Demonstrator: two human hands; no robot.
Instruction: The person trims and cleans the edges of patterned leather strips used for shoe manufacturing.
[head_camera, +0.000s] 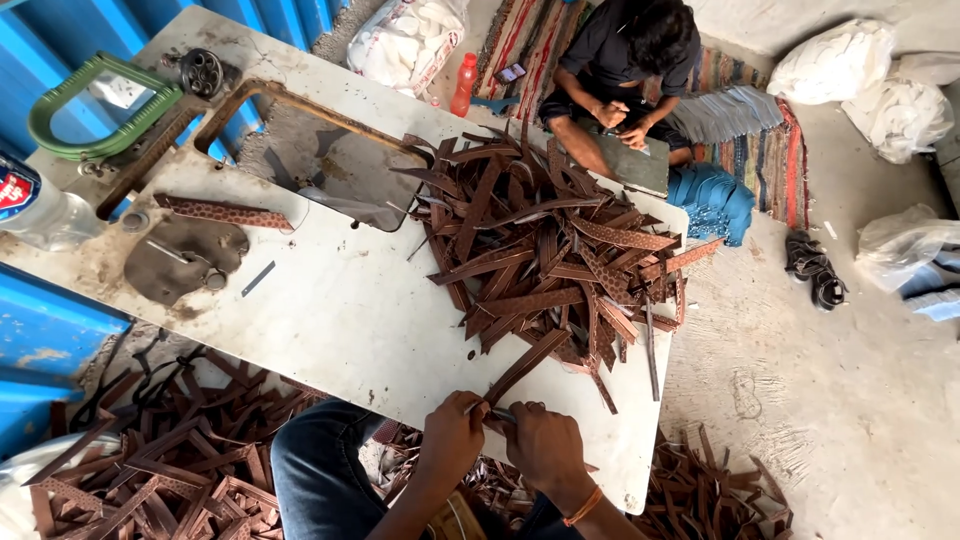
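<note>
At the near edge of a white table (350, 310), my left hand (450, 440) and my right hand (543, 445) meet on one brown leather strap (528, 366). Its far end runs up into a big heap of brown straps (545, 250) on the table's right half. My left hand pinches the strap's near end. A small metal tool (503, 414) is gripped in my right hand, right against the strap. My knee in blue jeans (320, 460) is just below the table edge.
Cut straps (170, 460) litter the floor under the table. A grey sole-shaped piece (185, 258), a strap (225, 212) and a green frame (95, 105) lie at the table's left. Another person (625, 75) sits on a rug beyond. White sacks (865, 85) and sandals (815, 270) lie at the right.
</note>
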